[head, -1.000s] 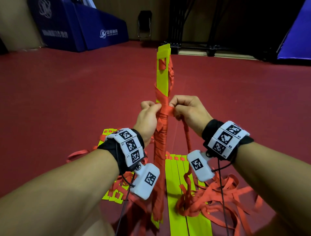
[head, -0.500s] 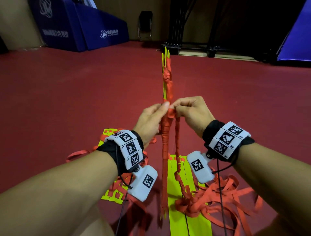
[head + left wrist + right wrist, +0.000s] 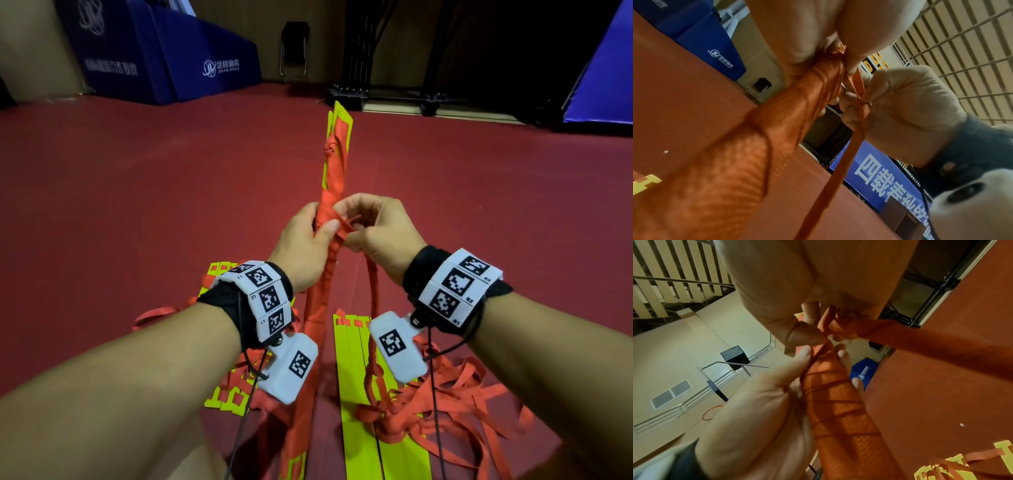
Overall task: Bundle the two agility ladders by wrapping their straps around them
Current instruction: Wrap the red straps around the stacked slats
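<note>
The left hand (image 3: 301, 245) is gripping the upright wrapped ladder bundle (image 3: 334, 185), fingers curled round it. The right hand (image 3: 378, 233) is pinching the orange strap (image 3: 856, 91) just beside the bundle, above the floor.

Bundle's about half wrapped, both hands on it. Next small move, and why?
Probably carry the strap in the right hand round the bundle for another turn just above the last one. The left hand grips the wrapped part, yellow rungs are bare near the top, and loose strap lies piled on the floor.
</note>
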The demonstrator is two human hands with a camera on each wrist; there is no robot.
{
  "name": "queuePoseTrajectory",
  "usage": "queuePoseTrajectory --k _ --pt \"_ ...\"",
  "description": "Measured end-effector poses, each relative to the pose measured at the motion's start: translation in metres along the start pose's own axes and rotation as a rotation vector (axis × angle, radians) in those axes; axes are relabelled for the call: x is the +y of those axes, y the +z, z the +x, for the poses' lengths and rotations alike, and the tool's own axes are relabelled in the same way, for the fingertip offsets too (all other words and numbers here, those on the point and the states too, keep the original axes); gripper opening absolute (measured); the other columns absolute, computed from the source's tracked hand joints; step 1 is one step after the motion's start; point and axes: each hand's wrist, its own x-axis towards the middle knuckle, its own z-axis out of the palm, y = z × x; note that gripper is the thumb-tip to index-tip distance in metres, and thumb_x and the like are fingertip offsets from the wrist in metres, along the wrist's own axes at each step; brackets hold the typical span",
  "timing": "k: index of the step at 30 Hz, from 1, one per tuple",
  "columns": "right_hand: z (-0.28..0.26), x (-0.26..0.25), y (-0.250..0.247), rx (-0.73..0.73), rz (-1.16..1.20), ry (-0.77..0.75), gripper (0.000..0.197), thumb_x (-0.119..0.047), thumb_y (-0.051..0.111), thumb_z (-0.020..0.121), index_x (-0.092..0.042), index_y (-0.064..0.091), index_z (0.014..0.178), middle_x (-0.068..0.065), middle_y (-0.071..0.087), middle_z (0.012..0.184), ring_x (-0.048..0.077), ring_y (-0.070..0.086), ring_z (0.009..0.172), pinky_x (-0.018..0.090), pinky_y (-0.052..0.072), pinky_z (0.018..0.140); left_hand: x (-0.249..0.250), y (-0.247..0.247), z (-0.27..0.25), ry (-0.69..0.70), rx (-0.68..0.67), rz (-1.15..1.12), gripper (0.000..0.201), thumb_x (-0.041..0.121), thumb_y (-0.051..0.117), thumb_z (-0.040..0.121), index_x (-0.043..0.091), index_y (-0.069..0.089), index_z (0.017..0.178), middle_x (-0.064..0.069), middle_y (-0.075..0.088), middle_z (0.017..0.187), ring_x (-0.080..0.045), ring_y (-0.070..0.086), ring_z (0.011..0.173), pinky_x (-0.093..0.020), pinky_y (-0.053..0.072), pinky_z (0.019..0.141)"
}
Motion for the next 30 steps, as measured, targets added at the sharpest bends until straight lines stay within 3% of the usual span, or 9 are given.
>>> queuePoseTrajectory --k 2,6,9,13,18,20,23,27,30 --pt "0.002 -0.001 0.002 0.05 0.0 0.005 0.038 0.004 0.059 0.053 -0.017 0.059 0.085 -0.001 0.055 0.081 0.008 0.047 0.055 0.02 0.041 0.052 0.001 -0.001 0.001 -0.001 0.024 -0.005 0.017 0.042 0.05 0.088 0.034 0.059 0.101 -0.004 0.069 0.09 -0.038 0.071 0.085 -0.062 0.058 0.075" --pt "0.009 -0.002 -0.006 0.041 -0.046 0.069 0.033 0.023 0.046 0.077 -0.009 0.055 0.081 0.003 0.051 0.07 0.004 0.046 0.042 0.016 0.038 0.044 0.005 0.002 -0.003 -0.014 0.018 -0.043 0.012 0.035 0.053 0.089 0.031 0.06 0.098 -0.007 0.07 0.083 -0.037 0.071 0.075 -0.061 0.059 0.068" --pt "0.014 0.006 -0.015 0.005 -0.19 0.106 0.033 0.016 0.044 0.08 -0.013 0.059 0.072 -0.002 0.055 0.059 0.008 0.046 0.049 0.021 0.036 0.052 0.005 0.0 -0.001 -0.023 0.05 -0.083 0.005 0.021 0.057 0.096 0.021 0.062 0.095 -0.006 0.071 0.076 -0.022 0.068 0.063 -0.045 0.06 0.058" --pt "0.01 0.008 -0.017 -0.031 -0.201 0.057 0.007 -0.021 0.056 0.071 -0.018 0.062 0.072 -0.003 0.058 0.066 0.01 0.048 0.061 0.024 0.039 0.061 0.004 -0.006 0.002 -0.02 0.09 -0.179 0.009 0.009 0.064 0.096 0.016 0.059 0.095 -0.004 0.067 0.077 -0.014 0.066 0.063 -0.034 0.057 0.055" --pt "0.01 0.014 -0.014 -0.093 -0.178 -0.048 0.039 -0.057 0.066 0.078 -0.02 0.062 0.086 0.001 0.066 0.082 0.018 0.058 0.078 0.039 0.048 0.077 0.003 -0.009 0.001 0.012 0.074 -0.21 0.017 0.013 0.077 0.089 0.018 0.061 0.092 0.002 0.066 0.069 -0.016 0.061 0.061 -0.032 0.052 0.056" --pt "0.008 0.014 -0.012 -0.159 -0.194 -0.084 0.029 -0.047 0.062 0.092 -0.018 0.061 0.091 0.004 0.069 0.084 0.02 0.063 0.077 0.042 0.051 0.078 0.006 -0.007 -0.002 0.009 0.05 -0.238 0.017 0.012 0.077 0.089 0.016 0.061 0.092 -0.003 0.066 0.072 -0.015 0.061 0.06 -0.028 0.049 0.053" --pt "0.007 0.011 -0.014 -0.171 -0.26 -0.099 0.021 -0.033 0.055 0.102 -0.02 0.063 0.087 0.0 0.067 0.072 0.011 0.058 0.063 0.035 0.046 0.066 0.008 -0.006 -0.003 0.005 0.055 -0.233 0.016 0.005 0.075 0.088 0.014 0.062 0.094 -0.004 0.066 0.073 -0.014 0.062 0.06 -0.027 0.05 0.053" --pt "0.009 0.013 -0.021 -0.034 -0.407 -0.08 0.027 -0.035 0.07 0.092 -0.017 0.066 0.073 -0.003 0.06 0.065 0.008 0.048 0.059 0.031 0.04 0.061 0.005 -0.01 -0.001 -0.021 0.098 -0.202 0.017 0.005 0.075 0.086 0.013 0.061 0.091 -0.012 0.065 0.074 -0.016 0.062 0.061 -0.027 0.051 0.053" --pt "0.01 0.012 -0.022 -0.041 -0.264 -0.04 0.027 0.001 0.073 0.081 -0.016 0.057 0.067 -0.004 0.053 0.059 0.008 0.045 0.055 0.023 0.038 0.055 0.003 -0.008 0.0 -0.055 0.1 -0.234 0.016 0.006 0.072 0.09 0.014 0.059 0.093 -0.009 0.066 0.068 -0.017 0.062 0.058 -0.033 0.054 0.055"
